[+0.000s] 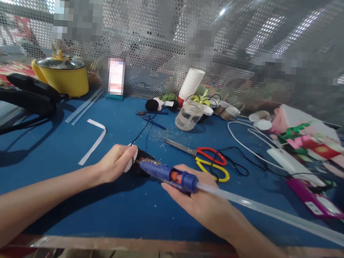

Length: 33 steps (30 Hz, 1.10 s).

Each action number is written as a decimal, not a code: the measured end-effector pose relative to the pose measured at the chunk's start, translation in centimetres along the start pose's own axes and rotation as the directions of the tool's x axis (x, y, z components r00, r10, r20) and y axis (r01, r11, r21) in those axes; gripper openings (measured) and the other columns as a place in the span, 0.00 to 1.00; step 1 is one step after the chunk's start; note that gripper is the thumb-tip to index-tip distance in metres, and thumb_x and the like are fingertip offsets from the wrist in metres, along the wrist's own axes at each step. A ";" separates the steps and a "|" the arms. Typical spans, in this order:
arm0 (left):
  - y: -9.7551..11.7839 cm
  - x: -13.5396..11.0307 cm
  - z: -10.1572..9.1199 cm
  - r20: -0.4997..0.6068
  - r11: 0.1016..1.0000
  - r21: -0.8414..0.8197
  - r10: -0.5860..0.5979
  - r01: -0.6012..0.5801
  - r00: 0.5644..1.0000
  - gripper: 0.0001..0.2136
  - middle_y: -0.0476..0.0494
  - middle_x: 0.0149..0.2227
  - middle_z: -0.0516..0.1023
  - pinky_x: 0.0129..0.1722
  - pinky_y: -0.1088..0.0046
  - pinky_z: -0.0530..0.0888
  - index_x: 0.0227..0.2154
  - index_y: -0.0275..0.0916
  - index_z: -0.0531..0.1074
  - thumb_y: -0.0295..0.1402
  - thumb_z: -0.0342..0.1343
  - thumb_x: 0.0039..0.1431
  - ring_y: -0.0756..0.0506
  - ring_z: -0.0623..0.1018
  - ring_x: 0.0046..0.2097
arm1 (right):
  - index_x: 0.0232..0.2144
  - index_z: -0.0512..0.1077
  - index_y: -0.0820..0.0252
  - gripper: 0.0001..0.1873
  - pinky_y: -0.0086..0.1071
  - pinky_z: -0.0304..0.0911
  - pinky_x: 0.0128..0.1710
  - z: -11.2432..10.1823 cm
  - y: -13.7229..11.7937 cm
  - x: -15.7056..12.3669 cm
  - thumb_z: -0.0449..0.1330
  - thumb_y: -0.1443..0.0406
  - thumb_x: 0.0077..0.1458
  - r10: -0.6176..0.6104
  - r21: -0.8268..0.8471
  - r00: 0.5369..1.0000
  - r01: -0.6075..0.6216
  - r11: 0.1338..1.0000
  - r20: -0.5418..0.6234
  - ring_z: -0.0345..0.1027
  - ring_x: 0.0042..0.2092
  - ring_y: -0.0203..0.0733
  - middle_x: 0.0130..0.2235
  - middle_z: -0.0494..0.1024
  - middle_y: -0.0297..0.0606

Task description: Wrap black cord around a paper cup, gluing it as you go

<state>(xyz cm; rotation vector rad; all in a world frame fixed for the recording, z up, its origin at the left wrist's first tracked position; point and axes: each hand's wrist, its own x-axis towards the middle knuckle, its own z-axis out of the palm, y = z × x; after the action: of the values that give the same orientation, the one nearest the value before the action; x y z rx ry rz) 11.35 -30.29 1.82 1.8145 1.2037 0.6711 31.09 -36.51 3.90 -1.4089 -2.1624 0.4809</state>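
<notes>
My left hand grips a small cup-shaped piece with a white round end and a dark, cord-wrapped side. A black cord runs from it toward the back of the table. In my right hand is a blue hot glue gun, its nozzle pointing left against or very near the piece; contact cannot be made out. A long clear glue stick sticks out of the gun's rear. Just beyond my right hand lie scissors with one red and one yellow handle.
On the blue table are a clear jar, pliers, a white strip and stacked paper cups. A yellow pot and a phone stand at the back left. A power strip and a purple box lie right.
</notes>
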 end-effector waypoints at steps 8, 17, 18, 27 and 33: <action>0.1 0.0 0.0 0.006 0.999 0.032 0.007 -0.007 1.000 0.20 0.51 0.16 0.60 0.24 0.75 0.60 0.16 0.36 0.60 0.41 0.33 0.56 0.52 0.60 0.21 | 0.25 0.65 0.57 0.05 0.24 0.56 0.22 -0.2 -0.2 0.1 0.55 0.63 0.49 -0.009 -0.020 1.000 0.010 1.000 0.012 0.61 0.22 0.32 0.21 0.68 0.29; -0.3 0.0 0.0 -0.002 0.998 0.045 0.055 -0.054 0.999 0.20 0.52 0.15 0.58 0.22 0.76 0.59 0.15 0.37 0.57 0.41 0.33 0.57 0.53 0.59 0.20 | 0.24 0.65 0.57 0.05 0.24 0.55 0.21 -0.1 0.1 0.0 0.55 0.63 0.49 -0.011 -0.020 1.000 0.011 1.000 0.000 0.61 0.21 0.32 0.20 0.68 0.28; -0.3 -0.1 0.0 -0.002 0.996 0.053 0.070 -0.070 0.998 0.20 0.52 0.15 0.58 0.22 0.76 0.59 0.14 0.37 0.57 0.40 0.33 0.57 0.53 0.59 0.20 | 0.24 0.65 0.57 0.05 0.23 0.55 0.21 -0.1 0.2 0.0 0.55 0.62 0.49 -0.018 -0.021 1.000 0.017 1.000 -0.003 0.61 0.22 0.32 0.20 0.68 0.28; -0.4 -0.1 -0.1 0.030 0.960 0.113 0.253 -0.255 0.967 0.19 0.54 0.13 0.58 0.21 0.77 0.58 0.13 0.38 0.54 0.33 0.33 0.58 0.54 0.59 0.18 | 0.25 0.64 0.57 0.06 0.24 0.57 0.22 0.3 1.0 0.1 0.56 0.61 0.49 -0.043 -0.080 0.994 0.036 0.996 -0.097 0.63 0.23 0.33 0.22 0.69 0.29; -0.5 -0.1 -0.1 0.033 0.950 0.136 0.280 -0.282 0.960 0.19 0.53 0.14 0.58 0.21 0.77 0.58 0.13 0.38 0.54 0.32 0.33 0.58 0.54 0.59 0.18 | 0.25 0.65 0.57 0.07 0.25 0.57 0.21 0.1 1.0 -0.1 0.54 0.60 0.50 -0.053 -0.078 0.998 0.050 0.996 -0.036 0.64 0.23 0.34 0.23 0.71 0.30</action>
<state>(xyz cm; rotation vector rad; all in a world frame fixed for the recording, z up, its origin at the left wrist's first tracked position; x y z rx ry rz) 10.96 -30.22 1.44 2.1303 1.0134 0.7470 31.76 -36.25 3.24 -1.3880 -2.2016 0.3519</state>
